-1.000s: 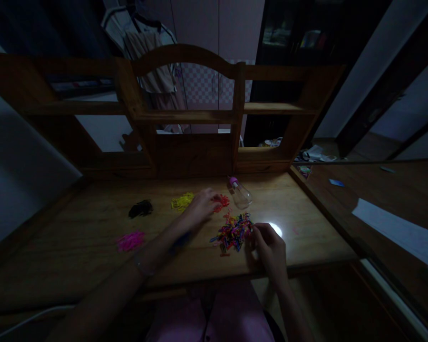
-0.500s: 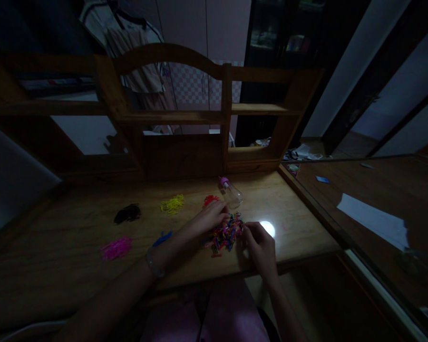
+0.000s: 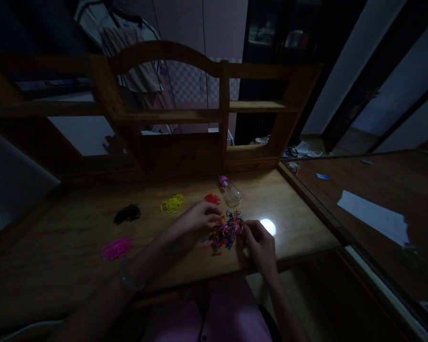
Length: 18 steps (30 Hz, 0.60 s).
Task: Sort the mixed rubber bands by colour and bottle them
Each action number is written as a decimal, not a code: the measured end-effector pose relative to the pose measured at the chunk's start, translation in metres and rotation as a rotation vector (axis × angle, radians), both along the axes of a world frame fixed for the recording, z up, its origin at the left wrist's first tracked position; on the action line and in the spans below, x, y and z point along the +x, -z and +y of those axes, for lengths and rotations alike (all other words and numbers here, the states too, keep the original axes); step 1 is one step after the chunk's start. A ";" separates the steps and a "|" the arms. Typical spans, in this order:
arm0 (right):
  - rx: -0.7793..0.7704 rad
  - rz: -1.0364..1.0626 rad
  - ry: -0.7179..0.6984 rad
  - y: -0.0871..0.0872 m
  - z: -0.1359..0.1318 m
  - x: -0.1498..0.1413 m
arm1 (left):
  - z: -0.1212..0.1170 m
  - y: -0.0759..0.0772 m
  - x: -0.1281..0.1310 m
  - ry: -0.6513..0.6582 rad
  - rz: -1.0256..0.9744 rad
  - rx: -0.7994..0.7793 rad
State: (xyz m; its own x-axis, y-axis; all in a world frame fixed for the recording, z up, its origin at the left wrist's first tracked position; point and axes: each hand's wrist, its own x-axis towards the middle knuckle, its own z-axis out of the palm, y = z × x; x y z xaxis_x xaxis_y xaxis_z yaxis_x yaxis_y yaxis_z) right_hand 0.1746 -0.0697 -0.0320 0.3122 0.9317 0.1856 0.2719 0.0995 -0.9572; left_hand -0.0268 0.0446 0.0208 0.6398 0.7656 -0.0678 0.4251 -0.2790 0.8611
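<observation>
A mixed pile of small, thin, many-coloured loops that look like rubber bands [image 3: 226, 232] lies on the wooden desk in front of me. My left hand [image 3: 203, 213] is over the left side of this pile, fingers bent and closed together; whatever they pinch is too small to make out. At the pile's right edge, my right hand [image 3: 260, 242] has thumb and forefinger pressed together against the pieces. Single-colour heaps lie around: red [image 3: 212, 199], yellow [image 3: 172, 204], black [image 3: 127, 213] and pink [image 3: 116, 248]. My left forearm hides the blue heap.
Behind the mixed pile lies a clear bulb-shaped bottle [image 3: 231, 192] with a pink cap. A wooden shelf unit [image 3: 178, 116] runs along the desk's back. To the right, a lower wooden surface [image 3: 378, 175] holds white paper [image 3: 373, 216] and a small blue card [image 3: 322, 176].
My left hand has moved a little leftward from the top of the pile, and its forearm now covers the blue heap. My right hand has stayed at the pile's right edge.
</observation>
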 end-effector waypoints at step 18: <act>0.001 -0.009 -0.015 -0.001 -0.001 0.002 | 0.001 0.005 -0.063 -0.288 0.272 0.483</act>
State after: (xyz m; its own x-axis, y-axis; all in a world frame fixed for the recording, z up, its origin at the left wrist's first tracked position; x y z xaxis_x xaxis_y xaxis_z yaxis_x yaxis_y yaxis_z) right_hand 0.1761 -0.0702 -0.0315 0.2963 0.9362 0.1892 0.2787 0.1047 -0.9546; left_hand -0.0898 0.0456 0.0159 0.4117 0.8895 0.1980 0.7276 -0.4517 0.5164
